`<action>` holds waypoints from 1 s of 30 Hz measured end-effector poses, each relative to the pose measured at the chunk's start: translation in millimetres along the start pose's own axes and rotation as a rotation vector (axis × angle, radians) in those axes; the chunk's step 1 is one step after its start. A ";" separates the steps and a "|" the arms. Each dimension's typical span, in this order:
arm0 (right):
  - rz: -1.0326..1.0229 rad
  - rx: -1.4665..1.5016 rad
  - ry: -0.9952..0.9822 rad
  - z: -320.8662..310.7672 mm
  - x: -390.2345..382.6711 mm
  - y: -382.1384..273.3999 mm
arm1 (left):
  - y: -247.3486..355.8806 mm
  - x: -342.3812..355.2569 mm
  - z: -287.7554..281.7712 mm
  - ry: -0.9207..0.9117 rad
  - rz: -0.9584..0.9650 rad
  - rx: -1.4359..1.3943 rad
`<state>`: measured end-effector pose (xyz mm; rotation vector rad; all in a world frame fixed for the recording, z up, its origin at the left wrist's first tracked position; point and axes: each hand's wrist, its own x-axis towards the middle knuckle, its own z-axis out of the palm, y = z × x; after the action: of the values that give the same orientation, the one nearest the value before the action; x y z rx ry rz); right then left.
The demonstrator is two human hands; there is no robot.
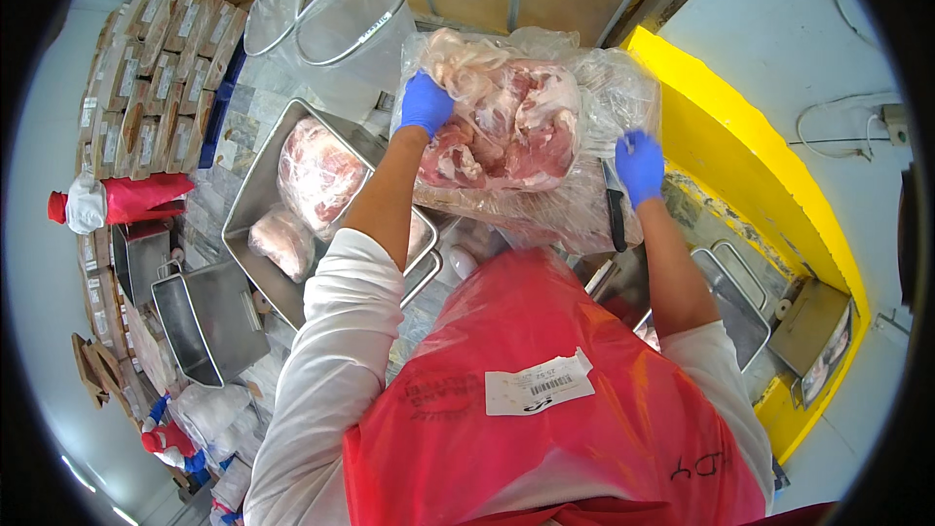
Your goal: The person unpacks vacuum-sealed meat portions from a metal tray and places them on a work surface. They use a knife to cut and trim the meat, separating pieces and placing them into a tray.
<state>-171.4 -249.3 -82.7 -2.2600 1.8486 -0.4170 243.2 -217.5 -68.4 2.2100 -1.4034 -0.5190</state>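
A block of raw pink meat (506, 131) with pale fat lies in opened clear plastic wrap (609, 88), high in the middle of the view. My left hand (427, 104), in a blue glove, is closed on the wrap at the meat's left edge; its fingertips are partly hidden. To the right of the block, my blue-gloved right hand (640, 168) has its fingers curled at the wrap's outer edge. Whatever it may pinch cannot be made out. A knife (616, 219) with a black handle lies on the wrap just beside that hand.
A steel tub (255, 170) with wrapped meat stands on the left. Beyond it are a hoop-rimmed clear bag (351, 29) and stacked cartons (156, 78). A yellow barrier (760, 146) curves along the right, near steel bins (730, 302). Other people (117, 200) stand at far left.
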 end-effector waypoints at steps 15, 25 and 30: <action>0.243 -0.028 -0.191 5.8 -117.1 23.5 | 16.7 -12.3 -2.3 0.069 -0.184 -0.027; 0.314 0.236 -0.342 -150.6 -182.9 56.2 | 9.0 -10.5 7.7 0.078 -0.207 -0.116; 0.135 0.287 -0.254 -246.7 -183.6 4.7 | 13.7 -10.0 8.7 0.075 -0.220 -0.136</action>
<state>-291.6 -63.3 130.8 -1.8909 1.6803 -0.3304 224.4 -215.0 -67.0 2.2602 -1.0608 -0.5814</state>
